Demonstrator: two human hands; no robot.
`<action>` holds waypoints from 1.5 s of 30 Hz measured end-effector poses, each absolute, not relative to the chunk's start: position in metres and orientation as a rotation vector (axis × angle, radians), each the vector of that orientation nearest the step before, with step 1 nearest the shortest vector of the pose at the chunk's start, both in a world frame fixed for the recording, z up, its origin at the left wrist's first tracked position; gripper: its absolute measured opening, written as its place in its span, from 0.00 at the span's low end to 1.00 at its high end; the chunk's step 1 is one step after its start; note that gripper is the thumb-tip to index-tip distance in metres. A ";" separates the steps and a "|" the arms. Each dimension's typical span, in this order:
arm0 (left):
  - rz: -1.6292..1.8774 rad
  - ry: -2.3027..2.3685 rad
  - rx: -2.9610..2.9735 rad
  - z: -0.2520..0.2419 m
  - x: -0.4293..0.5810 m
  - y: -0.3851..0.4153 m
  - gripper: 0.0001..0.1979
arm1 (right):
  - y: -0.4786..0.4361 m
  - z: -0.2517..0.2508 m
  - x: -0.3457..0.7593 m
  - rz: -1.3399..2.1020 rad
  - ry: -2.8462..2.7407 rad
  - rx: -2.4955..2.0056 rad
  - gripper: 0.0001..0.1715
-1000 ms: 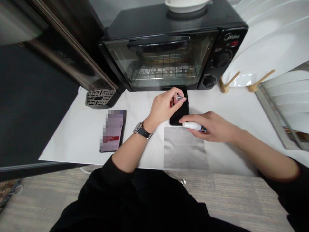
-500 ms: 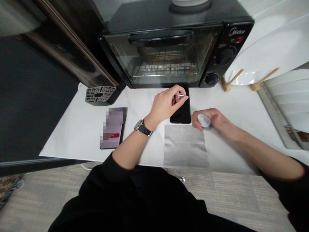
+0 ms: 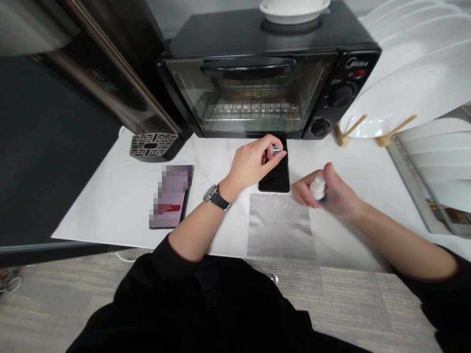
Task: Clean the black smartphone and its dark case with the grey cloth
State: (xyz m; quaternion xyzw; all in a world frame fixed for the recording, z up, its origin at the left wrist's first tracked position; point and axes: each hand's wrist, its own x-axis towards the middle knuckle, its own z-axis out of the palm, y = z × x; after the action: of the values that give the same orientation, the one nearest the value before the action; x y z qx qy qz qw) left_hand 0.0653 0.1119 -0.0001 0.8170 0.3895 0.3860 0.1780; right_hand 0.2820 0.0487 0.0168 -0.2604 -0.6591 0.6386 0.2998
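Observation:
My left hand pinches a small clear cap between thumb and fingers, above a black phone lying dark on the counter. A watch with a black strap is on that wrist. Wrapped in the fingers of my right hand is a small white spray bottle, its nozzle showing and most of its body hidden; the thumb is raised off it. Below the black phone lies a flat grey cloth, its upper right corner close to my right hand.
A black toaster oven stands behind the phone, a white dish on top. To the left are a machine with a drip tray and another phone with a lit screen. White plates stand in a wooden rack at right.
My right thumb has lifted away from the bottle, and its nozzle now shows more clearly. My left hand keeps its pinch on the cap. The view has tilted slightly upward.

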 end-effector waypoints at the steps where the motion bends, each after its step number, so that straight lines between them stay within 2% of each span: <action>1: 1.092 1.101 2.316 0.001 0.065 0.112 0.08 | 0.047 0.016 0.284 1.625 -1.793 -0.704 0.47; 8: 1.080 1.111 2.322 0.003 0.066 0.110 0.07 | 0.042 0.020 0.290 0.919 -2.251 -0.817 0.26; 14: 1.095 1.090 2.334 0.002 0.067 0.111 0.06 | 0.041 0.016 0.286 0.672 -2.511 -0.897 0.28; 20: 1.098 1.086 2.341 0.002 0.067 0.110 0.06 | 0.036 0.013 0.285 0.389 -2.691 -1.114 0.23; 26: 1.105 1.085 2.338 0.002 0.068 0.110 0.06 | 0.036 0.008 0.283 0.258 -2.754 -1.085 0.19; 31: 1.113 1.086 2.350 0.002 0.067 0.110 0.06 | 0.039 0.009 0.283 0.294 -2.639 -1.033 0.28; 38: 1.092 1.108 2.360 0.002 0.067 0.109 0.06 | 0.039 0.007 0.285 0.307 -2.682 -0.955 0.15; 43: 1.100 1.105 2.368 0.003 0.067 0.109 0.06 | 0.041 0.009 0.286 0.344 -2.632 -0.920 0.20; 45: 1.107 1.093 2.372 0.003 0.067 0.110 0.06 | 0.041 0.009 0.287 0.332 -2.606 -0.886 0.17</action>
State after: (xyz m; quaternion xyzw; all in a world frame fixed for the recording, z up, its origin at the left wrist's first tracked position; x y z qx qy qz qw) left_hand 0.0672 0.1096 0.0027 0.8265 0.3809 0.3858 0.1519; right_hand 0.2867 0.0406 0.0089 -0.3141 -0.9240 0.1176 0.1835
